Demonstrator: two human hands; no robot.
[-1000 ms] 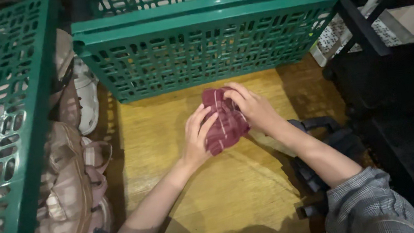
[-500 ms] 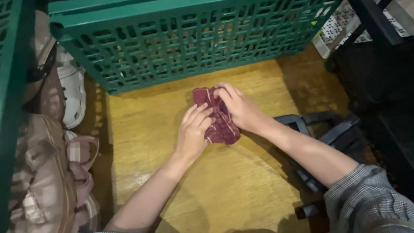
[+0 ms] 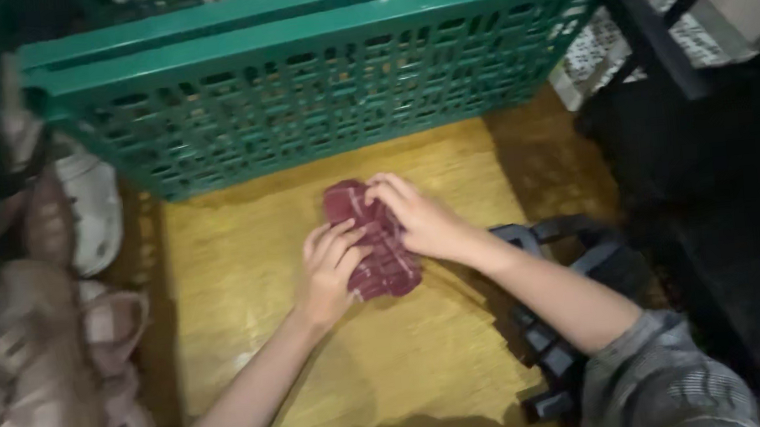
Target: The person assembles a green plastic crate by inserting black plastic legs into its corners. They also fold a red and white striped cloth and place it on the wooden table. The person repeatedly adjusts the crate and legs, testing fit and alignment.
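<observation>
1. Nearest the camera, a grey patterned sleeve (image 3: 665,381) covers the person's right upper arm; since the frames before, both forearms reach from much the same place, while the view has shifted so the crate fills more of the top.
2. The left hand (image 3: 330,273) lies palm down on the yellow wooden table (image 3: 254,344), its fingers (image 3: 339,244) close together and pressed onto the left edge of the dark red cloth (image 3: 381,241).
3. The right hand (image 3: 422,219) rests on the cloth's right side, fingers curled over its top edge; it seems to pinch a fold, though the blur leaves that unsure.
4. The cloth, a small bundle with pale stripes, sits mid-table, flatter and more tucked under the hands than a second ago.
5. Right of the table stands a dark chair frame (image 3: 567,252).
6. At the left lie beige checked clothes (image 3: 36,363).
7. Farthest, a green lattice crate (image 3: 313,73) stands at the table's back edge.
</observation>
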